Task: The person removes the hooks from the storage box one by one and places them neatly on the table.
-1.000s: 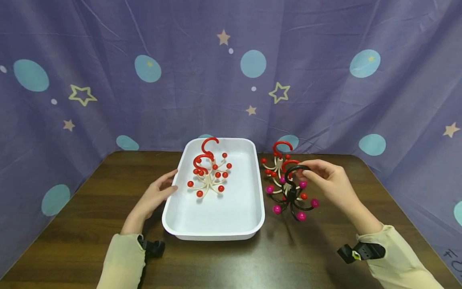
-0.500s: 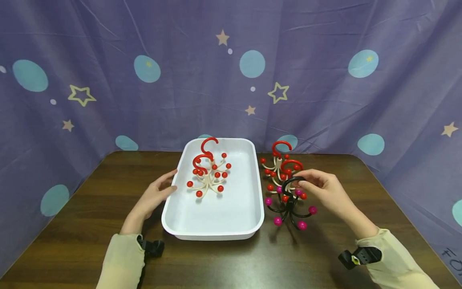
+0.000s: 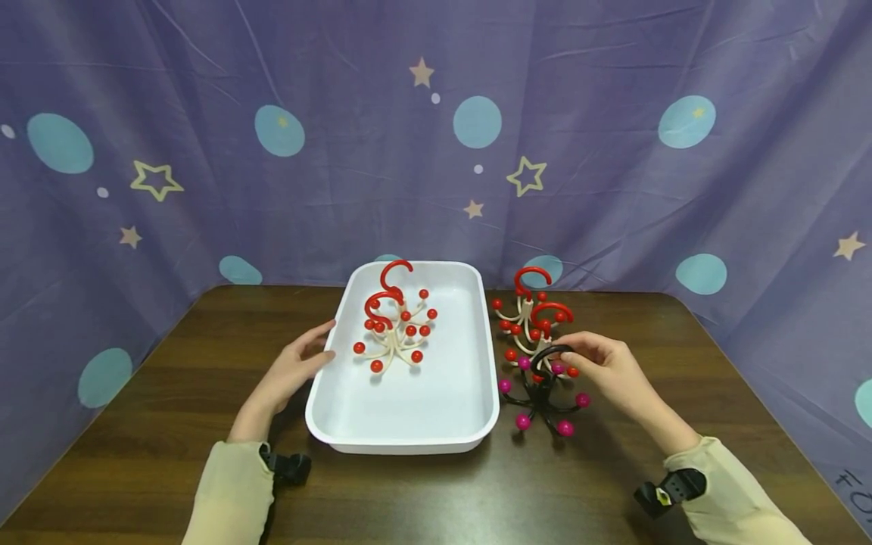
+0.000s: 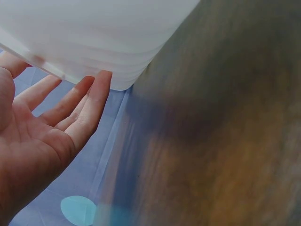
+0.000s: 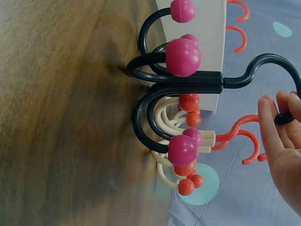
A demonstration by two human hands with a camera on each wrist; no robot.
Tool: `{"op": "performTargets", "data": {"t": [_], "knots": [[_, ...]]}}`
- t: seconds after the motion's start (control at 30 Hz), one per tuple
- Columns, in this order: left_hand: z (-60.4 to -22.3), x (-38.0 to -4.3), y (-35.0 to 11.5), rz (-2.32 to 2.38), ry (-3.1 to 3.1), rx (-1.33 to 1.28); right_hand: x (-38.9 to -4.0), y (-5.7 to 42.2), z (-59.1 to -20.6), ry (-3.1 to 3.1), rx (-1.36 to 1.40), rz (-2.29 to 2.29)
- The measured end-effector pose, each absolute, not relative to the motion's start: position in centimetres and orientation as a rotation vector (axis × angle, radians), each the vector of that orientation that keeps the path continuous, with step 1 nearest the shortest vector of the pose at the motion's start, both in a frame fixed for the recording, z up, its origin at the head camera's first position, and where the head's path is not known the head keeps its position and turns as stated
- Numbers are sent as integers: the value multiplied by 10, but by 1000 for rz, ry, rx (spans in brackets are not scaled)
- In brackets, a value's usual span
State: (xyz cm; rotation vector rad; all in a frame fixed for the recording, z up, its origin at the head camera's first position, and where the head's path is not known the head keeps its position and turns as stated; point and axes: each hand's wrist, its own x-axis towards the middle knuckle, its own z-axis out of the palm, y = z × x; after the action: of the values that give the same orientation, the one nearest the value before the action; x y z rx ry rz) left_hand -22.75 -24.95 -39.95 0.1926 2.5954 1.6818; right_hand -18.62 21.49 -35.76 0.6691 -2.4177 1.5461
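Hanger in black, its curved arms (image 3: 538,399) tipped with magenta balls, stood upright at the right of centre in the head view, just beyond the right side of a white tray (image 3: 436,405). The person's right grip (image 3: 608,375) was pinching the free end of its hook (image 3: 545,354) between thumb and fingers; the right wrist view showed that hook end caught in the fingers at the right edge. The arms hung low over the brown wooden counter (image 3: 422,499) — whether they bore on it could not be told. Close behind it in the head view, partly covered by its hook, stood a cream hanger with a red hook and red balls (image 3: 543,344), and beyond that, higher in the frame, a matching cream hanger (image 3: 526,310). Inside the tray, toward its upper left, stood two more of that cream and red kind: a nearer one (image 3: 391,339) and a farther one (image 3: 402,304) that it partly hid. The left grip (image 3: 289,372), left of centre, was spread with its fingers mostly straight, touching the tray's left rim; the left wrist view had those fingertips against the tray at its upper left. Pale sleeves (image 3: 235,484) entered from the lower corners, and a purple curtain (image 3: 368,189) with stars and teal dots filled the upper frame.
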Motion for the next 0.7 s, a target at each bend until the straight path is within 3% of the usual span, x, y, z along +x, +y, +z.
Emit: {"op": "performTargets", "data": {"t": [0.47,0.7], "knots": [[-397,-228,-250,1685,2589,179,-187,221,-354,-2568,552,1419],[-397,-225,-250,1707,2564,186,-189,216,-341,-2542,661,1462]]}}
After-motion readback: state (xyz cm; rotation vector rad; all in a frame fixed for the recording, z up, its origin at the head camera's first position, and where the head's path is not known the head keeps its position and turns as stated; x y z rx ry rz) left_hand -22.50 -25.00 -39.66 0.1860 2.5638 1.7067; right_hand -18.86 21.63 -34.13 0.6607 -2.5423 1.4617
